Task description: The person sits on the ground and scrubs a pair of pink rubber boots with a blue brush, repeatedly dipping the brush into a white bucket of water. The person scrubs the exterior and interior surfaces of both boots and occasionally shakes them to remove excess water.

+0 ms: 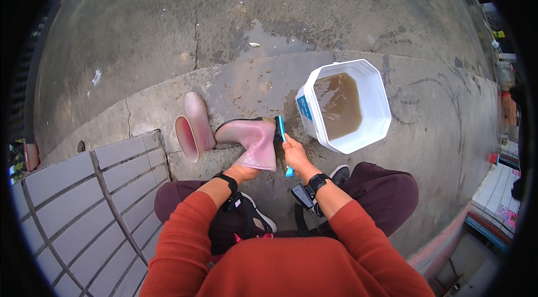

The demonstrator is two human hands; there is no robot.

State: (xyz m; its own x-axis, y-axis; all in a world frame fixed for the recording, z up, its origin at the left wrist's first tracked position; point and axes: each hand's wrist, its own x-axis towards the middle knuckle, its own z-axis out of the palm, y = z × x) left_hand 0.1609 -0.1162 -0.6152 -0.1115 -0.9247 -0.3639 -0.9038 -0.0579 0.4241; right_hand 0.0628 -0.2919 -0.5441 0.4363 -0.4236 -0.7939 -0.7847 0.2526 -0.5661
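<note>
My left hand (247,172) reaches into the shaft of a pink rubber boot (257,139) and holds it on its side, its fingers hidden inside. Mud clings near the heel of the boot's dark sole. In my right hand (296,155) is a blue-handled scrub brush (282,125), its dark bristles against the heel side of the boot. A second pink rubber boot (198,118) stands to the left, close to the toe of the held one. Right of the brush is a white plastic bucket (374,118) with brown, murky water (341,105) in it.
Wet concrete (269,72) with small clods of mud lies beyond the boots. A low tiled wall (101,187) rises close on my left, its corner near the standing boot. Cracks run through the concrete floor (147,44). My shoes (339,174) flank the work area.
</note>
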